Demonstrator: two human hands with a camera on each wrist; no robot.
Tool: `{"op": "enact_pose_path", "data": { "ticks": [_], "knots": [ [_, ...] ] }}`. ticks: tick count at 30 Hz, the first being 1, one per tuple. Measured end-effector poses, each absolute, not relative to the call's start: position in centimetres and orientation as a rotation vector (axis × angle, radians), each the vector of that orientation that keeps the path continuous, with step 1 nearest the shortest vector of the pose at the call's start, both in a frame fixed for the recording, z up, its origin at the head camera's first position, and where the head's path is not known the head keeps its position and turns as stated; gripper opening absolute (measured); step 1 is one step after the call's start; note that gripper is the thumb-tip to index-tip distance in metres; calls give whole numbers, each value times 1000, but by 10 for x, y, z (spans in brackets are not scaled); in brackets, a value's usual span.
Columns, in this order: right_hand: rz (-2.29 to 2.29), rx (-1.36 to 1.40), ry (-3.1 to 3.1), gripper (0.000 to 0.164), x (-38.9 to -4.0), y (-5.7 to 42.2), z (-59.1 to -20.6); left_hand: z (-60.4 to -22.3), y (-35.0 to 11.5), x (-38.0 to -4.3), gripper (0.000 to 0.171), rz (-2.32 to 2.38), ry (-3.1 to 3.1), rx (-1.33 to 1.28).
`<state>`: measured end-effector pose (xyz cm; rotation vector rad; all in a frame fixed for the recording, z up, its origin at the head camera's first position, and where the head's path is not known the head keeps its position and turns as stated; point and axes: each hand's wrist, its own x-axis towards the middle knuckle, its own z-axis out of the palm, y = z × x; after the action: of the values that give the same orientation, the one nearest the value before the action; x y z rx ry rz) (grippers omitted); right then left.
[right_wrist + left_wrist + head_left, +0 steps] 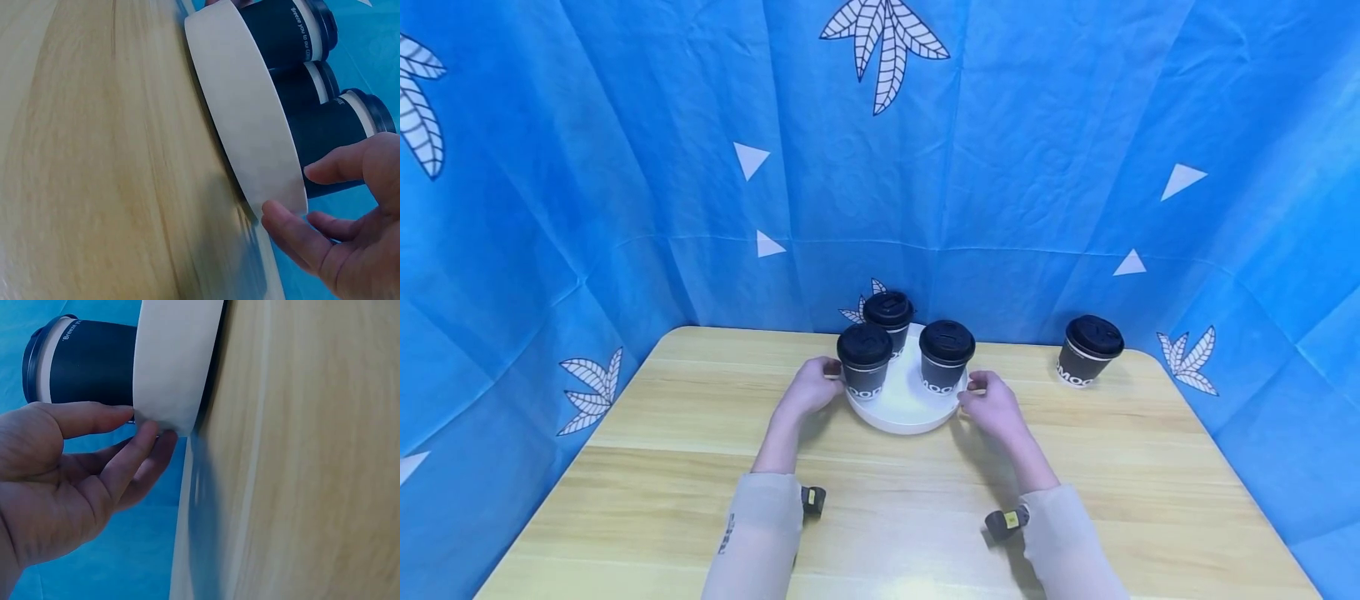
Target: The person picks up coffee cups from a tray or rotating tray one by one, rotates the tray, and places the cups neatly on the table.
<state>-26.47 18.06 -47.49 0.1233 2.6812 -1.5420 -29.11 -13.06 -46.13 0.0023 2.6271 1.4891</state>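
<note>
A person's two hands hold a white round platform from opposite sides. The left hand (811,388) lightly pinches its left edge: the thumb lies along the top rim beside a cup, while the other fingers are gently bent, their tips against the platform's side wall. The right hand (996,406) pinches the right edge in much the same way, its thumb at the upper rim close to another cup and its forefinger on the lower part of the side wall, the gap between them spanning the wall. The platform (904,417) is a smooth, plain, thick disc, level near the far edge of a pale wood-grain worktop (662,433), midway between the two arms; a dark line shows beneath its lower edge. Three dark paper cups with black lids and white lettering stand upright on it: a front-left cup (865,381), a back cup (898,340) partly hidden behind that one, and a right-hand cup (942,377). A fourth cup (1081,365), matching them, stands on the worktop well to the right. Behind hangs a blue cloth (1037,142) printed with white leaves and triangles.
</note>
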Motion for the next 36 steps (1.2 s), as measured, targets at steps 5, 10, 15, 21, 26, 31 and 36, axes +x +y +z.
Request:
{"op": "enact_pose_path", "data": {
  "ticks": [5, 10, 15, 21, 26, 31, 36],
  "knots": [
    [-1605, 133, 2668, 61, -266, 182, -476, -462, -130, -292, 50, 1483, 2646, -16],
    [-1600, 104, 2653, 64, -267, 183, -478, -463, -129, -293, 45, 1469, 2679, -25],
    [-1581, 78, 2645, 67, -267, 183, -479, -464, -129, -294, 42, 1456, 2703, -16],
    [-1542, 62, 2656, 69, -267, 183, -481, -463, -129, -293, 45, 1471, 2665, -27],
    [-1526, 65, 2660, 71, -267, 182, -481, -461, -130, -290, 53, 1475, 2643, -2],
    [-1525, 60, 2654, 73, -267, 181, -479, -461, -130, -290, 58, 1432, 2654, 8],
    [-1518, 74, 2650, 76, -266, 180, -476, -461, -130, -291, 57, 1403, 2651, 11]
  ]
}}
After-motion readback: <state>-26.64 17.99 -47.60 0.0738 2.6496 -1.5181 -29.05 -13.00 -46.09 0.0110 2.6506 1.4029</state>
